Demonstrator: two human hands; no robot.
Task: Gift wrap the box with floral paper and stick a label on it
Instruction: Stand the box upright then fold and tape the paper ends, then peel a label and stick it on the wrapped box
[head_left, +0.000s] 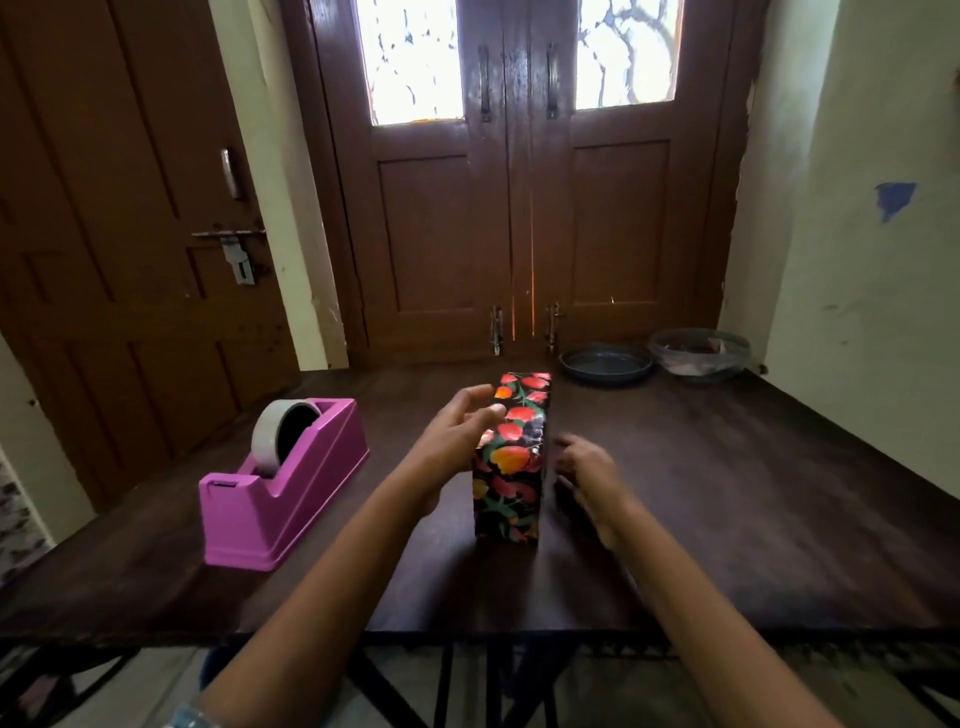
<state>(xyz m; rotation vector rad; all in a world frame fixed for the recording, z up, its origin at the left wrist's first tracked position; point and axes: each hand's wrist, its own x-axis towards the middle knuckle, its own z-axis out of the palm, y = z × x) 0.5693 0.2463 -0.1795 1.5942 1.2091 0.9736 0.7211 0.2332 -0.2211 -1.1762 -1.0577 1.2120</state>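
From my end: the box (511, 467) is fully covered in black floral paper w/ red and orange flowers. It stands on a narrow side, mid-table (727, 493), long axis running away from the camera, short end face toward me.

L hand (460, 434) is up against the box's left side near the top edge. Fingers loosely bent, thumb (493, 413) and forefinger tip touching the paper along that edge. They aren't wrapped round the box, so I read it as a relaxed, fairly wide hand resting on it, not a grip. There's a pale band on that wrist at the bottom of the frame.

R hand (587, 470) is low, just beside the box's right face, close to the tabletop. It's motion-blurred. Fingers look slack and a bit spread, holding nothing. Can't tell if the tips actually touch the paper.

Other stuff: pink tape dispenser (280, 493) on the left part of the table, well apart from the box, w/ a roll of tape (280, 431) sitting in it, cutter end toward me. At the far right edge of the table there's a dark round plate (605, 364), and a clear bowl (698, 356) just beside it. Contents of the bowl are too murky to name.

Behind the table is a brown double door (519, 234) w/ two bright glass panes, plus another brown door (104, 208) at left.
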